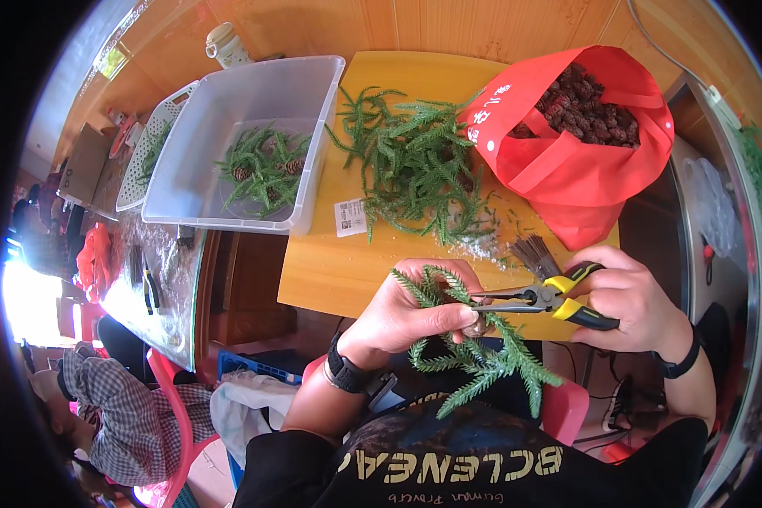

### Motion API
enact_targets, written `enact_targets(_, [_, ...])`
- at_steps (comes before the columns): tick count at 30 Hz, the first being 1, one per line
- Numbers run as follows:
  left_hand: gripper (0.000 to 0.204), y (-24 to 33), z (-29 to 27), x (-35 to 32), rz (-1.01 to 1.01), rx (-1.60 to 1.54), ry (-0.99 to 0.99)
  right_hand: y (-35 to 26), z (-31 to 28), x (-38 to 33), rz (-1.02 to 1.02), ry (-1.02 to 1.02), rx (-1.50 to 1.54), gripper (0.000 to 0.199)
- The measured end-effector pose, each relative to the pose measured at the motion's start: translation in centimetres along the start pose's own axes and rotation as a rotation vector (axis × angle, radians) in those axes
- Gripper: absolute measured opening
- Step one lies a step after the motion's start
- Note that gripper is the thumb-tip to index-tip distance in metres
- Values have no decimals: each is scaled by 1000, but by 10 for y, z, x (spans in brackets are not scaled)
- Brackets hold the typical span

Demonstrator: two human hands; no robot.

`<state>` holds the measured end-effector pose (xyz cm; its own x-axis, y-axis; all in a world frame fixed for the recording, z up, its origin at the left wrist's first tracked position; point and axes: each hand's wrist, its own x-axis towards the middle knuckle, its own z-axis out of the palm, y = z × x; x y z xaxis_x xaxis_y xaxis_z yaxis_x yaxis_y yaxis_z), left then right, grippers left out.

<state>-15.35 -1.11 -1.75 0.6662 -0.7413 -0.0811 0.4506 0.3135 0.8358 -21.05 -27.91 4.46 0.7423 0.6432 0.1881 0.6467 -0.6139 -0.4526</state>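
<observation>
My left hand (pixel 427 309) is closed on a green artificial pine sprig (pixel 489 364), whose needled branches hang below the fingers and curl up above them. A small brownish piece (pixel 474 327), perhaps part of a pine cone, shows under my left thumb. My right hand (pixel 631 300) grips yellow-and-black long-nose pliers (pixel 543 298) by both handles. The plier jaws reach left to the sprig beside my left thumb, a little apart at the tips. What lies between the jaws is hard to make out.
On the yellow table (pixel 322 275) lie a heap of green sprigs (pixel 419 161), a white label (pixel 350 218) and a bundle of brown wires (pixel 533 252). A red bag (pixel 567 178) holds pine cones (pixel 580 110). Left stands a clear plastic bin (pixel 203 102) with finished-looking sprigs (pixel 267 169). A person (pixel 131 415) sits at lower left.
</observation>
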Motion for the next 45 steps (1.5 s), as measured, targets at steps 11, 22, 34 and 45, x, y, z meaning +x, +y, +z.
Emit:
enact_targets(11, [20, -5, -2, 2, 57, -11, -7, 1, 0, -1, 6, -27, 6, 31])
enact_targets(22, [26, -5, -2, 3, 33, -30, -32, -1, -6, -4, -15, -38, -54, 34])
enact_targets(34, [23, -5, -2, 1, -1, -16, -23, 2, 1, -11, 74, 2, 157, 35])
enact_targets(45, [9, -10, -4, 3, 250, 111, 10, -11, 11, -11, 164, 53, 112, 29])
